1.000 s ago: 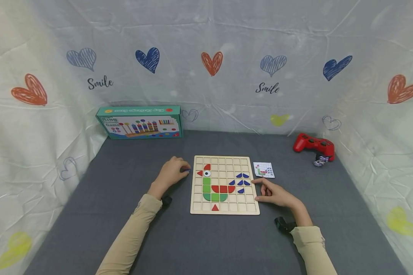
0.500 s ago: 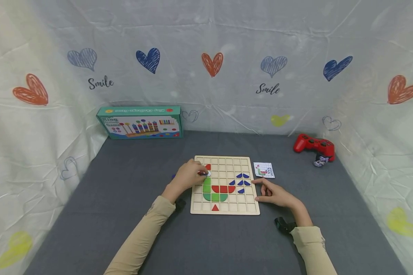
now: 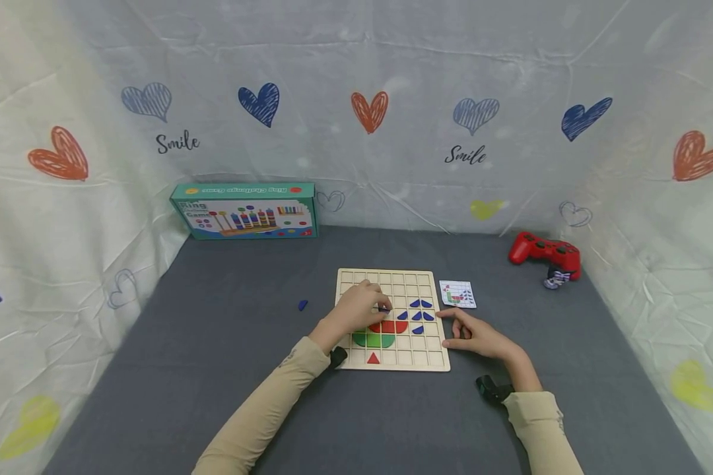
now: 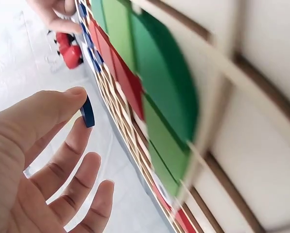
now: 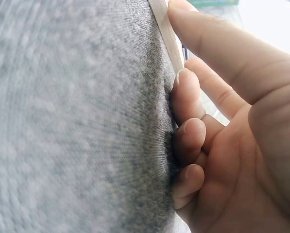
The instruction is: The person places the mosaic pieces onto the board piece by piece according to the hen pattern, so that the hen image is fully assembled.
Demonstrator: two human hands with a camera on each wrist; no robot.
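My left hand (image 3: 353,313) is over the wooden grid board (image 3: 404,359), pinching a blue puzzle piece (image 4: 88,111) between thumb and index finger; the other fingers are spread in the left wrist view. Red (image 3: 386,326), green (image 3: 372,340) and blue (image 3: 418,329) pieces lie in the board's squares, forming a bird-like figure whose left part my hand hides in the head view. My right hand (image 3: 481,336) rests at the board's right side, index fingertip and thumb touching its edge (image 5: 166,34), the remaining fingers loosely bent. Another blue piece (image 3: 303,305) lies on the cloth left of the board.
A small pattern card (image 3: 457,295) lies beside the board's upper right. At the back left stands a green game box (image 3: 246,214). A red game controller (image 3: 543,251) sits at the right rear, with a tiny shoe-like trinket (image 3: 555,280) before it.
My left hand has moved right from the table beside the board to above its squares, carrying the blue piece. A blue piece on the cloth has come into view. My right hand stays put.
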